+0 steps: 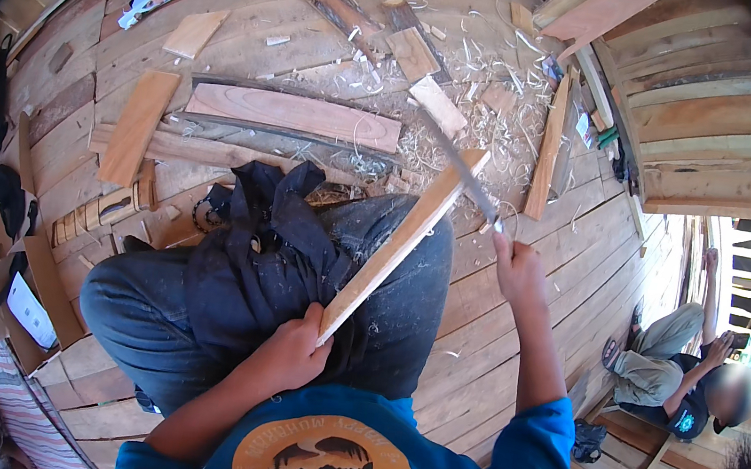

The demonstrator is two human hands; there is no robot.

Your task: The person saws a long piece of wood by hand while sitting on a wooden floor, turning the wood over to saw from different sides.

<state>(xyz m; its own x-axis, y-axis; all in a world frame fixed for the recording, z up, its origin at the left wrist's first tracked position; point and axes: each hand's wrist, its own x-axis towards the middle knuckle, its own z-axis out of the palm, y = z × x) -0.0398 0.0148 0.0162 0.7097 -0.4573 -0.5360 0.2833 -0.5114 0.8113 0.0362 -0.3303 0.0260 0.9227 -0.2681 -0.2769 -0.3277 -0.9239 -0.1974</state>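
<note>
Blade laid across the far end of a hand-held wooden strip

The left hand (289, 351) is closed around the near end of one pale wooden strip (399, 245). From that hand the strip's long axis runs forward and to the right, slanting over the right thigh (408, 310), so its free end lies ahead of the left hand and nearer to the right hand (520, 271).

The right hand is closed on the handle of one long knife (451, 150), whose blade points forward and to the left, away from its fist. The two long axes cross close to the strip's free end, just forward-left of the right hand; whether the edge bites or only passes over the wood, I cannot tell.

Counted: two hands, one knife, one strip. On the floor (479, 310), one long pinkish plank (296, 117) lies ahead of the left hand, and two tan boards, one longer (138, 127) and one shorter (195, 32), lie forward-left of it. One narrow board (548, 148) lies ahead of the right hand. Curled shavings (473, 67), too many to count, are scattered forward of both hands. One seated co-worker (660, 376) is well to the right of the right hand.
</note>
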